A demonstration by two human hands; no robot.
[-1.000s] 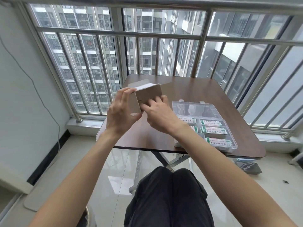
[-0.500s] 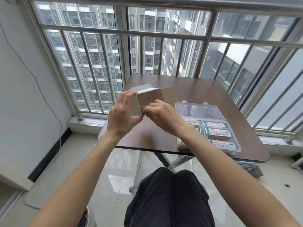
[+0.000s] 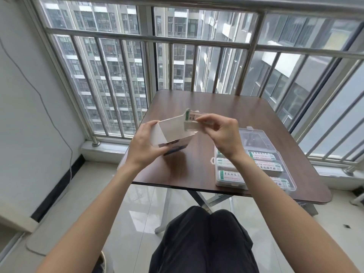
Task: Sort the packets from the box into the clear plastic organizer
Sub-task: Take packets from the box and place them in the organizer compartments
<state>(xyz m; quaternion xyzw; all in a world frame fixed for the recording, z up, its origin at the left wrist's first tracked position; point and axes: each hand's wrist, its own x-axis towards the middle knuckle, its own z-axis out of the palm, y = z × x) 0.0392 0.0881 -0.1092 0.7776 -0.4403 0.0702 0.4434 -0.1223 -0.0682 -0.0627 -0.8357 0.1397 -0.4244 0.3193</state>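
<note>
My left hand (image 3: 144,143) grips a small white cardboard box (image 3: 171,133), held tilted above the table's left part with its open end toward the right. My right hand (image 3: 222,134) pinches a few white packets with green print (image 3: 192,120) just outside the box's mouth. The clear plastic organizer (image 3: 275,154) lies on the table to the right, lid open, with several matching green-and-white packets in its compartments. My right wrist hides part of the organizer's near-left side.
The brown table (image 3: 226,107) stands against a metal window railing (image 3: 149,38). Its near edge runs just above my knees (image 3: 202,233). A grey cable hangs down the white wall at left.
My right hand has drawn packets out of the box and moved right and up. The left hand has tipped the box so its opening faces right.
</note>
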